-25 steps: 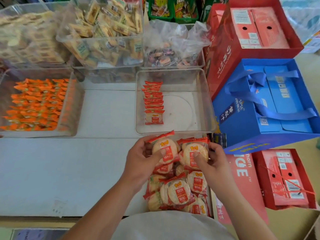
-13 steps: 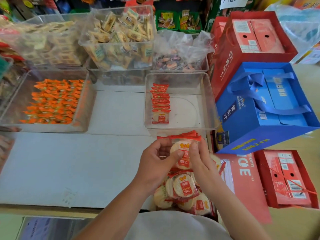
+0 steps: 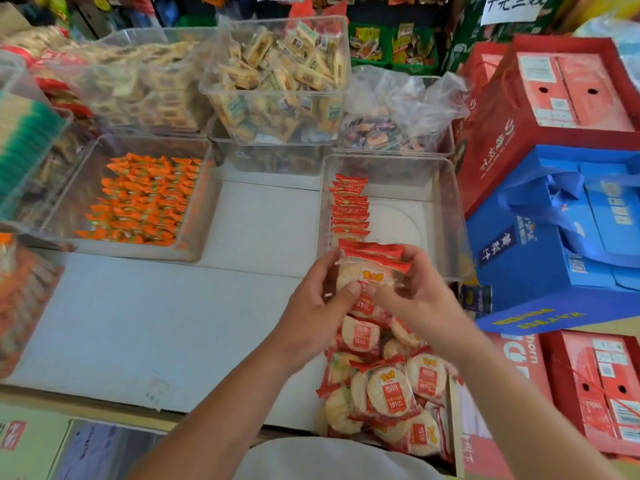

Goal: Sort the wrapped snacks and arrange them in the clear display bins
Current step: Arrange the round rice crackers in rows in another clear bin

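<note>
Both hands are meeting just short of the clear bin's (image 3: pixel 450 216) near wall. Our left hand (image 3: pixel 311 306) and right hand (image 3: pixel 424 299) are curling round a small stack of packets (image 3: pixel 372 263), pinching its sides while the thumbs are pressing its face. Inside the bin, a row of packets (image 3: pixel 349 206) is standing on edge along the left wall. A loose pile (image 3: pixel 388 386) is waiting on the counter (image 3: pixel 138 323) below our wrists. We are judging this to be the squaring-up step before placement. The next move is calling for a lift over the near wall, then setting the stack upright against the row's near end without toppling it.
</note>
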Motion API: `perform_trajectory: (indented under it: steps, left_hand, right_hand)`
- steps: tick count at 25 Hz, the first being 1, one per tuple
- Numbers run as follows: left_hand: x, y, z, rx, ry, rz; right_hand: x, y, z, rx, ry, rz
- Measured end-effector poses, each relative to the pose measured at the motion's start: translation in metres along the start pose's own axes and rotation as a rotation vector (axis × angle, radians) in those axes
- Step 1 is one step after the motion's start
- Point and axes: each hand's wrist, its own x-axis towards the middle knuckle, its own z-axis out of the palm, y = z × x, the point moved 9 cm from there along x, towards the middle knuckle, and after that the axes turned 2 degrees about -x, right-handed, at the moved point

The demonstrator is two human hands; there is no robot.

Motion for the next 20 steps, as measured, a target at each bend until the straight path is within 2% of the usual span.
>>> perform_trajectory:
  steps: [3,6,9,11,16,20]
  left_hand:
    - [0.036,0.005,-0.023,0.082,0.011,0.027]
    - [0.078,0.011,-0.038,0.197,0.038,0.038]
    - [0.106,0.004,-0.067,0.249,0.253,0.0]
    - [0.115,-0.015,-0.084,0.269,0.355,-0.082]
    - [0.122,-0.058,-0.081,0.253,0.287,-0.236]
    - [0.121,-0.066,-0.079,0.237,0.286,-0.268]
  right_hand:
    - [0.039,-0.022,-0.017,-0.22,-0.089,0.021]
    - [0.087,-0.028,-0.023,-0.424,-0.071,0.004]
    - [0.132,0.003,-0.027,-0.523,-0.025,0.048]
    - [0.153,0.033,-0.021,-0.572,-0.057,0.108]
    - [0.175,0.094,-0.006,-0.676,-0.135,0.263]
    - [0.182,0.091,0.001,-0.701,-0.103,0.255]
